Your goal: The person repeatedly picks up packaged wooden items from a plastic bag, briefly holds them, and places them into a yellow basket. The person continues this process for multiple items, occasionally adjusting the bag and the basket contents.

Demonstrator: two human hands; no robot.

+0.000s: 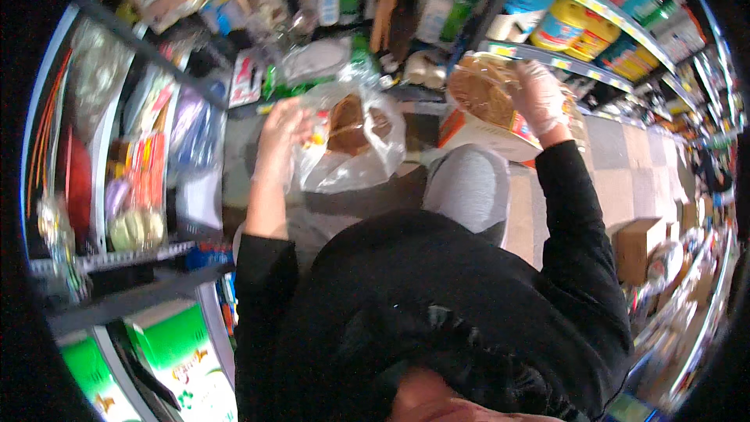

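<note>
My left hand (287,126), in a thin clear glove, is at the left side of a clear plastic bag (345,173). Blur hides whether its fingers grip the film. Inside the bag's open mouth lies something brown (350,123), and a small coloured label (319,128) shows beside my fingers. To the right, my gloved right hand (539,97) has its fingers closed over the edge of a brown item in clear wrapping (480,88). That item sits at the top of a white and orange carton (486,136) on the floor.
Shelves with hanging packaged goods (328,3) rise in front of me. Yellow bottles (559,23) stand on the right shelf (586,67), and wrapped goods (137,187) fill the left rack. My grey-clad knee (469,187) is between bag and carton. A cardboard box (638,249) stands far right.
</note>
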